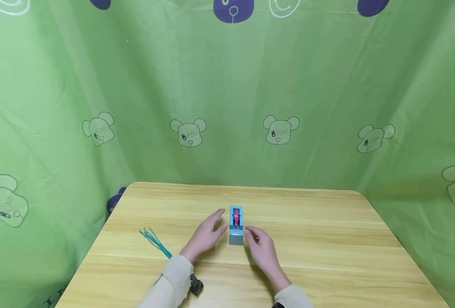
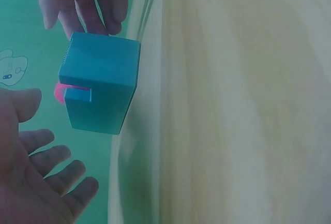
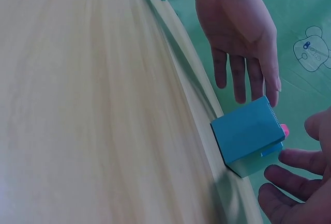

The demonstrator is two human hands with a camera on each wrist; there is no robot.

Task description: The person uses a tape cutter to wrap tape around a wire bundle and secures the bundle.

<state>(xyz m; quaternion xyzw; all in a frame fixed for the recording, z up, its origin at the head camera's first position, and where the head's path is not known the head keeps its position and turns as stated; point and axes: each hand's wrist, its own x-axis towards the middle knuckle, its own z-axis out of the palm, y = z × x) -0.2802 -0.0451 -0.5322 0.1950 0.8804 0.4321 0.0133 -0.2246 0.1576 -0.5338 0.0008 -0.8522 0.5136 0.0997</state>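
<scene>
A blue tape dispenser [image 1: 236, 238] with a pink reel in its well stands on the wooden table, between the two hands. To its left is my left hand [image 1: 206, 233], fingers extended and apart from the dispenser in the head view. On the other side my right hand [image 1: 262, 250] has its fingers loosely bent, fingertips right by the dispenser's side. Both wrist views show the dispenser [image 2: 101, 69] from its front end, a toothed edge along its top. Neither palm holds anything.
A bundle of thin teal strands [image 1: 156, 242] lies on the table [image 1: 327, 239] at the left, partly behind the left sleeve. A green curtain [image 1: 227, 85] with bear-head prints hangs behind the table and on both sides.
</scene>
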